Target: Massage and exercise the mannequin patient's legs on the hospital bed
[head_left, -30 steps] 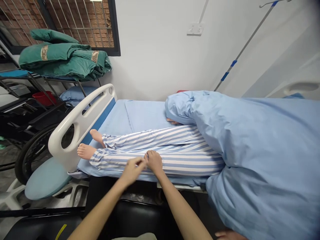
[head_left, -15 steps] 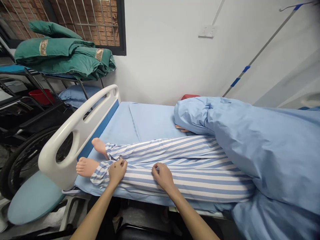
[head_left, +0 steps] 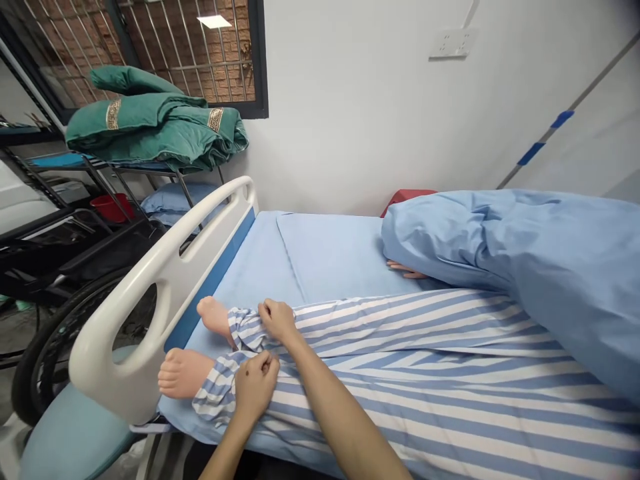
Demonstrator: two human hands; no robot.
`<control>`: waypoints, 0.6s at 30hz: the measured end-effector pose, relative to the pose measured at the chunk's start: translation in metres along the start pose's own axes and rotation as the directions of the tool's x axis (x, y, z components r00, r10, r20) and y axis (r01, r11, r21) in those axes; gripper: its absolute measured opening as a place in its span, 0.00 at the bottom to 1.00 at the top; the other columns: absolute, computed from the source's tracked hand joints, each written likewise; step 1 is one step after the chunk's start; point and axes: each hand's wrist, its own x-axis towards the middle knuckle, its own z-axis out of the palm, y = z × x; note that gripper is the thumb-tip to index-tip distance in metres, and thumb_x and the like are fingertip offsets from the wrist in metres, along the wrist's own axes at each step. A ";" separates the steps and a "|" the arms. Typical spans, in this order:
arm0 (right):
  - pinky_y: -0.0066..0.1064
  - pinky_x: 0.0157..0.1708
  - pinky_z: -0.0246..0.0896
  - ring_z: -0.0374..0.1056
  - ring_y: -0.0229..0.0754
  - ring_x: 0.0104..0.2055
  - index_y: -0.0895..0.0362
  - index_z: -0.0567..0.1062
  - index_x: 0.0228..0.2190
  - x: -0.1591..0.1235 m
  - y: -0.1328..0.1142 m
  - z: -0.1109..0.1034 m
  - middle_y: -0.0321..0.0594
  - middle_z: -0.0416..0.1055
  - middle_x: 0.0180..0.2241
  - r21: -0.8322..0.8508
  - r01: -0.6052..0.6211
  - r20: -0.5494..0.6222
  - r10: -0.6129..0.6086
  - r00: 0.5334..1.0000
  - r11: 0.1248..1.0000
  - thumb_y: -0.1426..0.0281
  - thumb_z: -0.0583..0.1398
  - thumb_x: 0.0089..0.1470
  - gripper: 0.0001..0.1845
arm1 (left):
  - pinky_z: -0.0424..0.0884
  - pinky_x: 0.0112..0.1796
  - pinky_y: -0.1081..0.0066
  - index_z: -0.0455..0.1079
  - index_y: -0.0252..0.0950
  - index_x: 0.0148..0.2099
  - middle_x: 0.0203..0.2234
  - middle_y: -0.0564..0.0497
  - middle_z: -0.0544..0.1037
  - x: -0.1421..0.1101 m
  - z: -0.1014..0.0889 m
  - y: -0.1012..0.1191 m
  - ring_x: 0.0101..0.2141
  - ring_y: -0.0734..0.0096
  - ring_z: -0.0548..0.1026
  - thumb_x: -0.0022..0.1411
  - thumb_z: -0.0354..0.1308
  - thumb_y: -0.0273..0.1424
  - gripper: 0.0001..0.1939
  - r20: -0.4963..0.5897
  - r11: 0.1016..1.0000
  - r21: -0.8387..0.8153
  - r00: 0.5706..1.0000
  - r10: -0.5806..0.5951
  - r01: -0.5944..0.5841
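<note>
Striped pyjama trousers (head_left: 410,380) lay on the legs of a manikin (head_left: 405,269) on a blue-sheeted hospital bed (head_left: 330,257), the bare feet (head_left: 183,373) uncovered near a white footboard (head_left: 100,363). The right hand (head_left: 277,319) was closed on the far cuff, and the left hand (head_left: 255,385) gripped the near leg's cloth above its cuff. A pale blue blanket (head_left: 525,247) covered the upper body.

Your right hand (head_left: 277,319) rests on the trousers (head_left: 400,327), soft matt striped cloth. Just beside your left hand (head_left: 255,387), the foot (head_left: 183,373) looks like smooth, faintly glossy plastic. Beyond your hands, the footboard (head_left: 110,380) is smooth glossy white plastic, and the sheet (head_left: 340,260) is matt cloth.
</note>
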 end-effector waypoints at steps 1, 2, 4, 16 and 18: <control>0.25 0.22 0.41 0.52 0.33 0.20 0.56 0.63 0.17 0.000 0.006 0.003 0.30 0.58 0.15 0.026 -0.019 0.004 0.019 1.000 0.999 0.65 0.48 0.56 0.18 | 0.49 0.24 0.74 0.53 0.36 0.17 0.12 0.57 0.55 0.003 -0.003 0.001 0.18 0.78 0.56 0.56 0.46 0.38 0.19 0.002 0.997 -0.076 1.000 0.005 -0.005; 0.25 0.22 0.41 0.52 0.33 0.20 0.56 0.63 0.17 0.001 0.011 0.006 0.30 0.57 0.15 0.062 -0.029 0.010 0.028 1.000 0.998 0.64 0.48 0.57 0.19 | 0.50 0.23 0.74 0.51 0.37 0.17 0.12 0.57 0.54 0.007 -0.007 0.004 0.18 0.78 0.55 0.56 0.45 0.39 0.20 -0.008 0.988 -0.150 1.000 0.020 -0.021; 0.25 0.23 0.42 0.52 0.33 0.20 0.56 0.62 0.17 0.002 0.017 0.008 0.30 0.56 0.15 0.154 -0.040 0.014 0.038 0.999 0.987 0.63 0.47 0.57 0.20 | 0.52 0.23 0.74 0.51 0.37 0.16 0.12 0.57 0.53 0.023 -0.014 0.013 0.18 0.78 0.54 0.57 0.45 0.41 0.21 -0.075 0.957 -0.280 0.996 0.056 -0.075; 0.24 0.21 0.46 0.49 0.32 0.20 0.55 0.55 0.15 0.010 0.021 0.010 0.28 0.51 0.15 0.570 -0.125 -0.095 0.217 0.972 0.812 0.61 0.49 0.54 0.19 | 0.53 0.25 0.74 0.57 0.37 0.20 0.14 0.55 0.63 0.122 0.029 0.007 0.20 0.77 0.60 0.61 0.41 0.37 0.18 -0.313 0.984 -0.152 0.949 0.040 -0.092; 0.25 0.21 0.45 0.50 0.32 0.20 0.55 0.54 0.16 0.010 0.018 0.010 0.28 0.51 0.15 0.513 -0.132 -0.118 0.223 0.968 0.848 0.62 0.48 0.54 0.19 | 0.52 0.26 0.74 0.59 0.36 0.22 0.15 0.54 0.65 0.120 0.031 0.002 0.20 0.76 0.60 0.61 0.40 0.36 0.18 -0.314 0.994 -0.069 0.948 0.056 -0.081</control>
